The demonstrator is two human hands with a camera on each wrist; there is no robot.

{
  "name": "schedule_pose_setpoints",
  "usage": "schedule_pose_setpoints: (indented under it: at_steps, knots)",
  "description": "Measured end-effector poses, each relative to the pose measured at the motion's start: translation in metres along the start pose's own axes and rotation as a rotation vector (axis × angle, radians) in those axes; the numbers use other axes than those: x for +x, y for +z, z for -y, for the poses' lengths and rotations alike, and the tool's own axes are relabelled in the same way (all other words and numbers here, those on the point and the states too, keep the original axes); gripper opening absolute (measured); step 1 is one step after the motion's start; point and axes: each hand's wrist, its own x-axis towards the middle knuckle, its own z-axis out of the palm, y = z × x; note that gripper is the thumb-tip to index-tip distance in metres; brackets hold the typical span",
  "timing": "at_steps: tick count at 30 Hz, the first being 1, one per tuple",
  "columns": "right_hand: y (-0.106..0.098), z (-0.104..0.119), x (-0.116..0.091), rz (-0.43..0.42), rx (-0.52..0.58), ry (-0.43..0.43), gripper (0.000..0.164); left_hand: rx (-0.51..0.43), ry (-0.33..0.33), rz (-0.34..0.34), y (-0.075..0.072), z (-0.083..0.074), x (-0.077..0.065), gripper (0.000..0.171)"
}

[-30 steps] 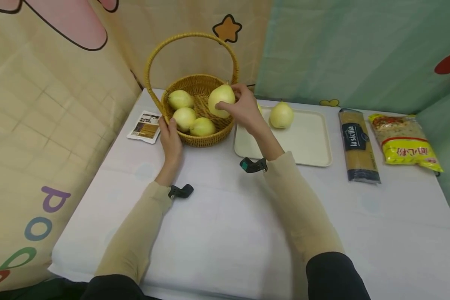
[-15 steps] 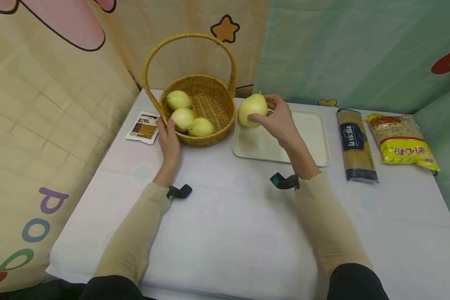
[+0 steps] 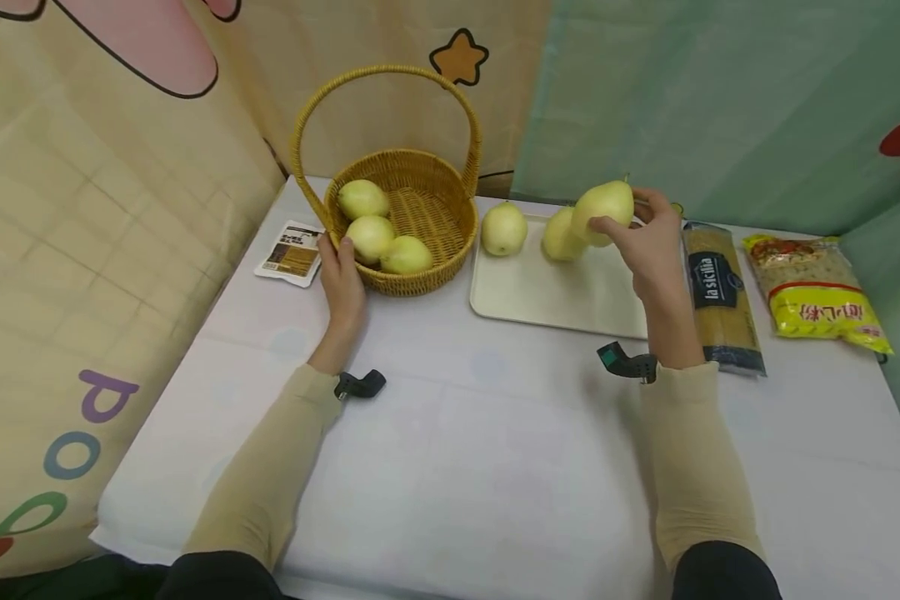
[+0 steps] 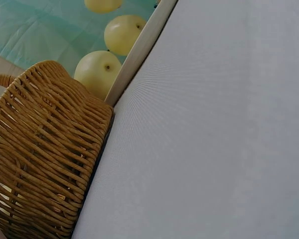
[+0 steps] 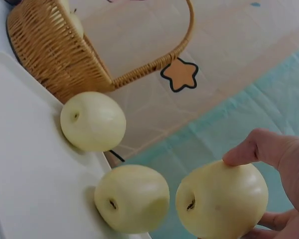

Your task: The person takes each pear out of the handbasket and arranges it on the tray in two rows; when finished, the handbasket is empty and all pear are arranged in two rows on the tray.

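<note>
My right hand [image 3: 654, 242] grips a pale yellow-green pear [image 3: 606, 210] between thumb and fingers, above the right part of a cream tray [image 3: 555, 300]. Two more pears stand on that tray: one at its left end [image 3: 504, 229], the other [image 3: 561, 235] close beside the held one. To the left is a wicker basket [image 3: 438, 237] with a tall arched handle; several pears [image 3: 369, 237] lie in its left half. My left hand [image 3: 342, 279] holds the basket's left side near the rim. In the right wrist view the held pear [image 5: 222, 199] appears apart from the tray.
A small packet [image 3: 291, 253] lies left of the basket. Right of the tray are a pack of dry noodles [image 3: 720, 292], partly behind my right forearm, and a yellow bag [image 3: 817, 287]. Curtains stand behind the white table [image 3: 465, 467].
My right hand has carried the pear out of the basket, rightward over the tray, past the two pears there. My left hand has stayed on the basket.
</note>
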Motion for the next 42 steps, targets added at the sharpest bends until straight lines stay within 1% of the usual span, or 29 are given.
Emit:
schedule_pose_setpoints:
  at_steps: [3,9,12,15,19,24,26,30,34,39,42]
  knots:
    - [-0.009,-0.009,0.009,-0.057,-0.047,0.036,0.076,-0.009,0.007,-0.007,0.0,-0.001,0.001,0.059]
    - [-0.021,-0.035,0.021,-0.119,-0.24,0.075,0.083,-0.002,0.005,0.015,-0.001,-0.002,0.0,0.058]
    - [-0.024,-0.047,0.026,-0.138,-0.299,0.096,0.085,0.001,0.016,0.01,-0.001,-0.001,-0.001,0.056]
    - [-0.025,-0.055,0.029,-0.14,-0.341,0.1,0.085,0.003,0.009,0.008,-0.002,-0.002,-0.001,0.057]
    - [-0.026,-0.059,0.03,-0.147,-0.351,0.11,0.084,0.003,-0.009,0.015,-0.002,-0.002,-0.001,0.059]
    - [-0.027,-0.062,0.031,-0.21,-0.331,0.127,0.079,-0.001,0.005,0.023,-0.001,-0.001,-0.001,0.058]
    - [-0.028,-0.064,0.031,-0.229,-0.326,0.118,0.077,-0.002,0.014,0.022,0.0,0.0,0.0,0.057]
    - [-0.028,-0.066,0.032,-0.237,-0.319,0.086,0.075,-0.006,0.023,0.018,0.0,0.0,0.0,0.056]
    - [-0.027,-0.067,0.031,-0.254,-0.31,0.048,0.075,-0.012,0.016,0.019,0.001,0.001,0.0,0.057]
    - [-0.026,-0.066,0.03,-0.301,-0.276,-0.001,0.07,-0.006,0.004,0.015,0.001,0.0,-0.001,0.057]
    - [-0.026,-0.063,0.03,-0.323,-0.265,-0.006,0.068,-0.004,0.005,0.018,0.0,0.0,-0.001,0.057]
